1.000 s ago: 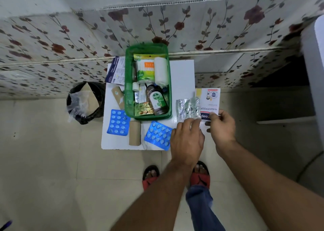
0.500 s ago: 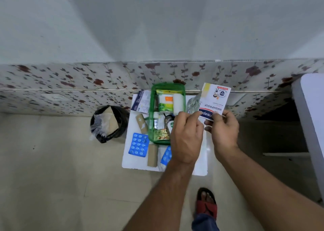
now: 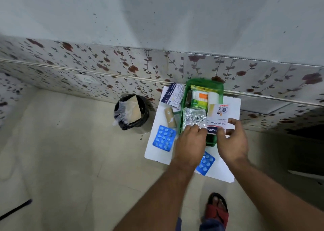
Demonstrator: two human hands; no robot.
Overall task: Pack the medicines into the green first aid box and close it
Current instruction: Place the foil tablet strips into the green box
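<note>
— Fingers of which hand sit over the green first aid box [image 3: 203, 84] on the desk [image 3: 233, 106]?
— Both. The right hand [image 3: 231, 141] pinches the plaster packet [image 3: 219, 115], long axis pointing away, above the box's right side.
— And the foil strip [image 3: 193, 117]?
— Pinched by the left hand [image 3: 191, 143], directly over the box's middle; it looks nearer to dropping in.

I am standing in a domestic room, likely a home. Evidence: a beige tiled floor [image 3: 70, 160], floral-patterned wall tiles [image 3: 122, 67] below a plain painted wall [image 3: 157, 16], a small black waste bin [image 3: 131, 112] lined with plastic, and my red sandal [image 3: 217, 211] on the floor.
</note>
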